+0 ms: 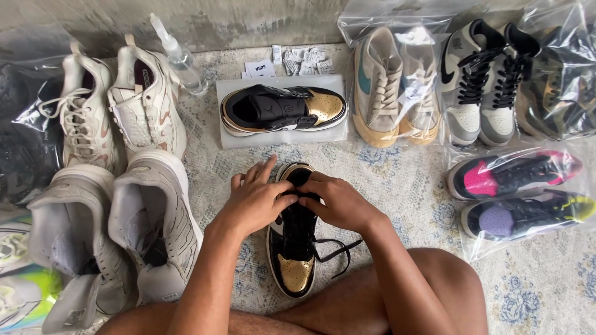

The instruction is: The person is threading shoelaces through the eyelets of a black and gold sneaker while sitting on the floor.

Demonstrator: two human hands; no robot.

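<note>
A patterned rug (pixel 397 186) covers the floor. On it, right in front of the person, lies a black and gold sneaker (pixel 293 248), toe pointing back at them. It looks light and stiff, with a shiny, slippery toe and soft floppy laces; the sides are the best place to hold it. The left hand (pixel 254 201) and right hand (pixel 338 201) curl their fingers closed on its tongue and laces. Its twin (pixel 282 110) sits nearby on a clear bag. White sneakers (pixel 118 105), bagged shoes (pixel 518 192) and a spray bottle (pixel 181 59) crowd around.
</note>
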